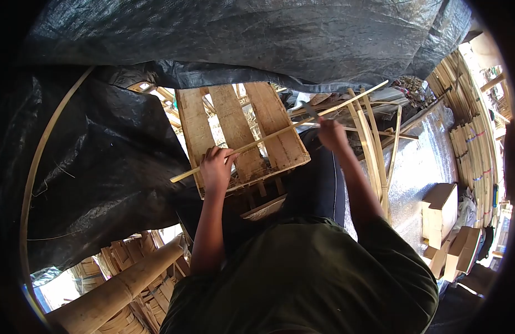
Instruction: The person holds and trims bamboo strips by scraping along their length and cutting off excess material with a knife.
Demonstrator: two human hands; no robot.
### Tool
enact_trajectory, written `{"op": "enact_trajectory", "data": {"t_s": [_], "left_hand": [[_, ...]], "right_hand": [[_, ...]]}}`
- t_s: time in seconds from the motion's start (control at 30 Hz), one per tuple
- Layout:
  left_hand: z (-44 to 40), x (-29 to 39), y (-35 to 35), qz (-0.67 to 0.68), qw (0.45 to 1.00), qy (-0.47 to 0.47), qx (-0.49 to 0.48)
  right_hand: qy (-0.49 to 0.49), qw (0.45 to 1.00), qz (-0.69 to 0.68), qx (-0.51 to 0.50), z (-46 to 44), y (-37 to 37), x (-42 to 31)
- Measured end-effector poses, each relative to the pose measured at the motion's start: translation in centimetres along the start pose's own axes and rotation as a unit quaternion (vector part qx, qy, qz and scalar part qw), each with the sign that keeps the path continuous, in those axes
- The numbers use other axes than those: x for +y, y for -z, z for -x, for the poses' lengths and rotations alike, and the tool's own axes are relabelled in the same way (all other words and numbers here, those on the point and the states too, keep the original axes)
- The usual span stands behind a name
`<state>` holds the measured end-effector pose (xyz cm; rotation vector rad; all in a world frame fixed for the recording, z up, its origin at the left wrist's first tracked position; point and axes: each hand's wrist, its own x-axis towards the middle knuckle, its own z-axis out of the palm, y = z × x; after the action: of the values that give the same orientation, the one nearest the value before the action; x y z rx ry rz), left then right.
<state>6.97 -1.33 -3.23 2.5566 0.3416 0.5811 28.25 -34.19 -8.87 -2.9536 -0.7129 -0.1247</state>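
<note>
My left hand [216, 168] is closed round a long, thin bamboo strip [274, 134], near its lower left end. The strip slants up to the right across a wooden slatted crate [231, 119] in front of my lap. My right hand [331, 135] grips a knife, whose handle is mostly hidden in my fingers. The knife's dark blade [309, 110] points up and left and lies by the strip; whether it touches the strip I cannot tell.
Black plastic sheeting [229, 42] hangs ahead and to the left. Several bamboo strips [374, 145] lean at my right. Beyond them are cardboard boxes [440, 211] and bundled bamboo slats [471, 150]. A thick bamboo pole [124, 286] lies at lower left.
</note>
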Motion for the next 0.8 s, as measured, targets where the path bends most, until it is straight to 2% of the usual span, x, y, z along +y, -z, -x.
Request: {"op": "enact_trajectory", "data": {"t_s": [0.07, 0.1, 0.13, 0.2, 0.27, 0.3, 0.33, 0.37, 0.4, 0.43, 0.47, 0.6, 0.67, 0.7, 0.73, 0.8], "left_hand": [[-0.1, 0.5, -0.1, -0.020, 0.999, -0.031, 0.008], [0.0, 0.7, -0.1, -0.017, 0.999, -0.029, 0.007], [-0.1, 0.9, -0.1, -0.013, 1.000, -0.022, 0.008], [-0.4, 1.1, -0.2, -0.006, 1.000, -0.015, 0.010], [-0.4, 0.7, 0.0, -0.011, 1.000, -0.024, 0.011], [-0.3, 0.6, 0.2, -0.014, 1.000, -0.019, 0.005], [-0.2, 0.5, 0.3, -0.013, 1.000, -0.019, 0.001], [-0.3, 0.4, 0.4, -0.016, 1.000, -0.022, 0.003], [-0.4, 0.4, 0.5, -0.018, 1.000, -0.025, 0.007], [-0.4, 0.7, 0.6, -0.016, 0.999, -0.025, 0.012], [-0.4, 0.6, 0.6, -0.017, 0.999, -0.024, 0.013], [-0.3, 0.6, 0.5, -0.013, 1.000, -0.020, 0.011], [-0.3, 0.6, 0.4, -0.016, 1.000, -0.022, 0.010], [-0.3, 0.5, 0.4, -0.013, 1.000, -0.017, 0.008], [-0.3, 0.4, 0.3, -0.010, 1.000, -0.013, 0.006], [-0.4, 0.4, 0.3, -0.012, 1.000, -0.014, 0.005]], "right_hand": [[-0.062, 0.998, 0.006, -0.011, -0.7, 0.4, 4.1], [-0.189, 0.980, -0.052, -0.020, -0.9, 0.8, 4.9], [-0.190, 0.981, -0.048, -0.020, -0.6, 0.8, 4.3], [-0.025, 0.995, -0.097, 0.011, 0.1, 0.1, 0.2], [0.097, 0.969, -0.144, 0.179, 0.8, -1.1, -5.2], [-0.065, 0.960, -0.269, -0.049, 0.8, 3.9, -7.2], [-0.222, 0.861, -0.370, -0.271, 0.5, 9.2, -8.2], [-0.218, 0.750, -0.502, -0.370, -0.3, 6.3, -4.5], [-0.219, 0.750, -0.503, -0.370, 0.6, 5.6, -1.9], [-0.152, 0.633, -0.660, -0.375, 1.4, 5.2, 0.2], [-0.076, 0.488, -0.789, -0.366, 2.1, 5.6, 1.1], [-0.018, 0.481, -0.803, -0.350, 7.4, 7.4, 2.6], [-0.018, 0.370, -0.823, -0.431, 9.0, 6.0, 3.2], [-0.152, 0.371, -0.809, -0.429, 9.9, 5.8, 3.4], [-0.153, 0.371, -0.809, -0.429, 9.8, 4.4, 4.0], [-0.210, 0.272, -0.837, -0.426, 9.4, -0.3, 5.9]]}}
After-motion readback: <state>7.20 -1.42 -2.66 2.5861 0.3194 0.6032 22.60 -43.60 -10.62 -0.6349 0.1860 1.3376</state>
